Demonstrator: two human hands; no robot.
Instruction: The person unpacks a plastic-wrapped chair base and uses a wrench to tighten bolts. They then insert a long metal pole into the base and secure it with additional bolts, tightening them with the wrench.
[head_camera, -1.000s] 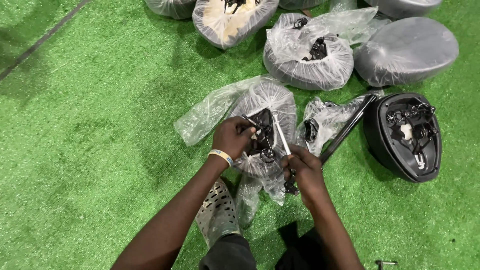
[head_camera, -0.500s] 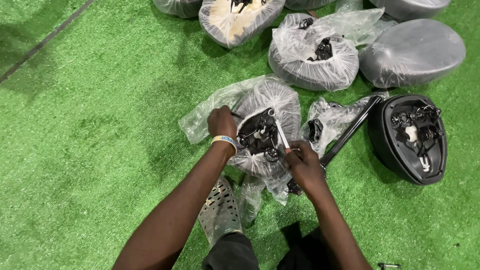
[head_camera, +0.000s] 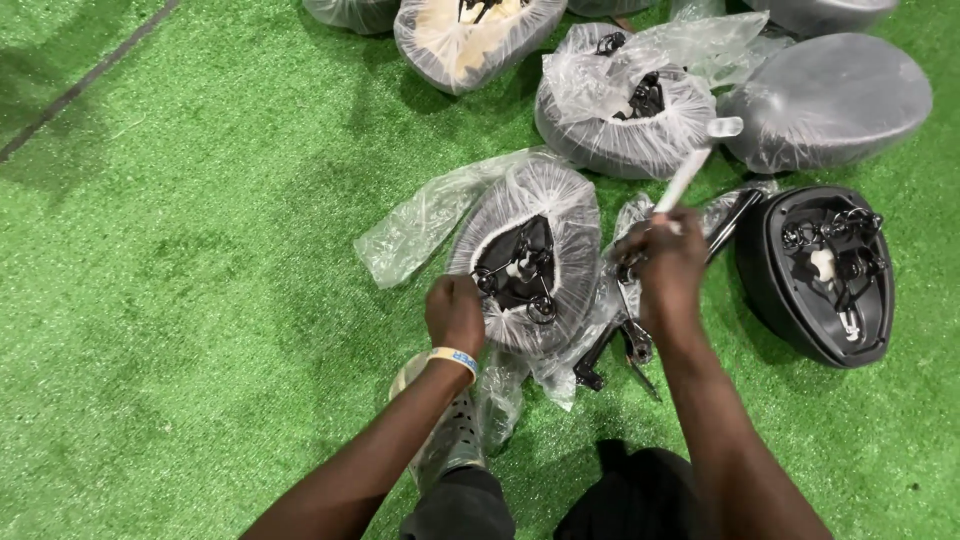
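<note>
A bicycle saddle wrapped in clear plastic (head_camera: 535, 255) lies upside down on green artificial turf, its black rails and springs showing in the middle. My left hand (head_camera: 455, 312) grips the saddle's near-left edge through the plastic. My right hand (head_camera: 665, 265) is closed around a white tube-like tool (head_camera: 690, 170) that points up and to the right, over the saddle's right side. Black metal parts (head_camera: 615, 350) lie in plastic under my right wrist.
An unwrapped black saddle (head_camera: 815, 275) lies upside down at the right. Several more plastic-wrapped saddles (head_camera: 625, 105) sit along the top, a grey one (head_camera: 825, 100) at the upper right. My grey perforated shoe (head_camera: 450, 440) rests on the turf below.
My right hand has lifted and swung the white tool up to the right, away from the saddle's rails. My left hand has slid down to the saddle's near-left edge.
</note>
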